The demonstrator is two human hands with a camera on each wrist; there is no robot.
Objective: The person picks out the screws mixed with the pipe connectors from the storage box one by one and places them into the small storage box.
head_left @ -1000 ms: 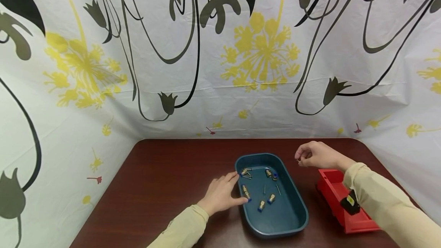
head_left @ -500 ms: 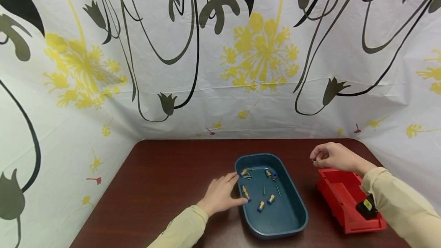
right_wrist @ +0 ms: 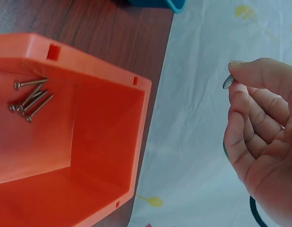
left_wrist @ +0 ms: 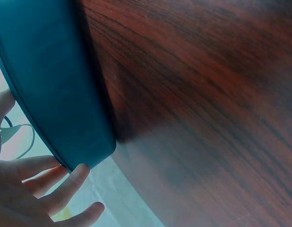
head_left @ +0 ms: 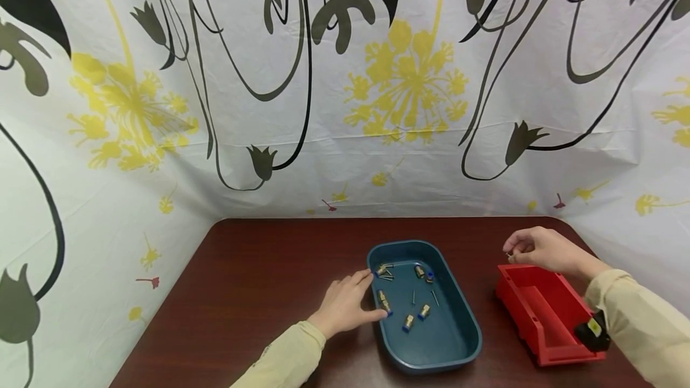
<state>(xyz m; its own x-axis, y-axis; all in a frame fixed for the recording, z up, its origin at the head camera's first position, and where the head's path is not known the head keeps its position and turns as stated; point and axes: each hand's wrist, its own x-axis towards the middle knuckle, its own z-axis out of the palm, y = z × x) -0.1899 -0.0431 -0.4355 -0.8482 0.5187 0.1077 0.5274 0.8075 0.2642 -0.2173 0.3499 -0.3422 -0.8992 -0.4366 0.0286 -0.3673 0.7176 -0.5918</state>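
My right hand [head_left: 550, 250] is above the far end of a red bin [head_left: 525, 310]. In the right wrist view, the thumb and index finger pinch a small screw [right_wrist: 227, 82], mostly hidden by the fingertips. Several screws [right_wrist: 34, 101] lie together inside the bin. At the left rim of a blue tray [head_left: 447, 349], my left hand [head_left: 345, 304] rests with fingers spread and fairly straight, the fingertips and thumb at the rim. Inside the tray lie several brass fittings with blue ends, one of them a fitting [head_left: 408, 323] toward the front, and a few thin screws [head_left: 435, 297].
A dark reddish-brown wood table [head_left: 259, 292] carries both containers, the bin standing right of the tray. Behind the table hangs a white curtain [head_left: 323, 160] with a flower print. A black camera [head_left: 592, 331] is strapped on the right wrist, over the bin's near right side.
My right hand, with the screw pinched, has moved rightward from beside the tray to above the red bin's far end. The left hand and the tray have stayed put.
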